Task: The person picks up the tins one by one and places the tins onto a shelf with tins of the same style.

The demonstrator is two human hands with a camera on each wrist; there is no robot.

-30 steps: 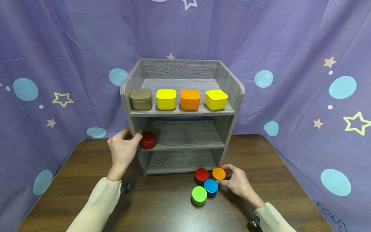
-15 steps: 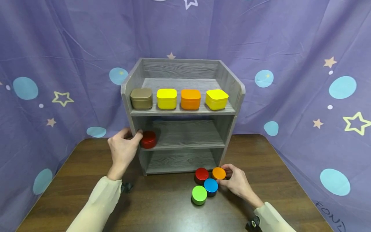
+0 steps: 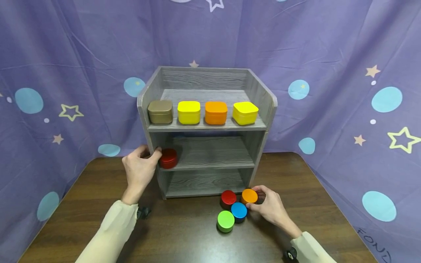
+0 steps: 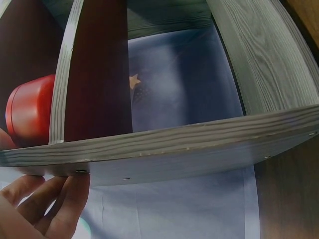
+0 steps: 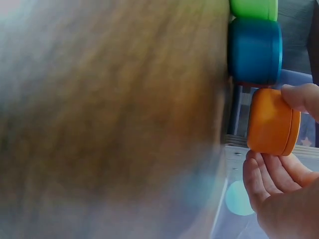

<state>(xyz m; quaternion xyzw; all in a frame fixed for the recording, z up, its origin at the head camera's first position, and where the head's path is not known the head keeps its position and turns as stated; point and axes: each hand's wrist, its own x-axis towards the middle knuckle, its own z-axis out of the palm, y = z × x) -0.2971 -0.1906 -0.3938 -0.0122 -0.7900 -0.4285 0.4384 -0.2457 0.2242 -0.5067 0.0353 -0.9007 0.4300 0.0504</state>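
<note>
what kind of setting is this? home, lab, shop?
Most likely a staged recording setup, not a lived-in room. A purple star-and-dot cloth backdrop wraps a brown table that carries just a small grey shelf unit and plain coloured tins, such as the orange round tin that the right hand grips.

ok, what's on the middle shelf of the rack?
One red round tin at the left end of the middle shelf, with the left hand touching it. The remaining board is bare. The back left corner is hidden by the rack's side panel.
</note>
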